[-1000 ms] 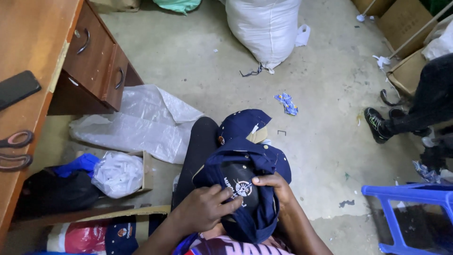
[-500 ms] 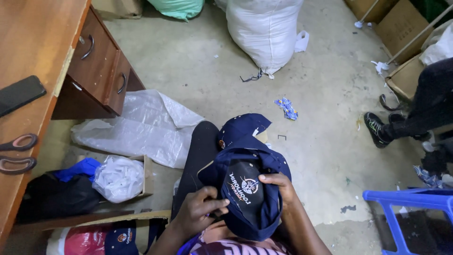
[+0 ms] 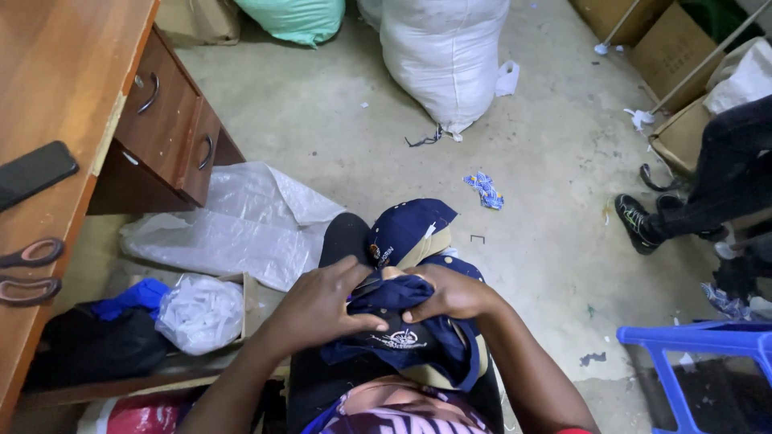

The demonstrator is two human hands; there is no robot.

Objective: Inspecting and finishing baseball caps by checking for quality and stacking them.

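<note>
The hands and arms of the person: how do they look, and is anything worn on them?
Both are bare. The left hand and the right hand wear no gloves, and no rings or watch show. Both forearms are uncovered, with no sleeves in view. At the bottom edge, a thin strip of red shows by the right arm; what it belongs to cannot be told.

A single head-worn camera looked steeply down from just above the seated person's lap [image 3: 346, 378]. It faced forward over a concrete floor [image 3: 346, 137], with a wooden desk [image 3: 64, 88] near left and a white sack [image 3: 442, 56] far ahead.
</note>
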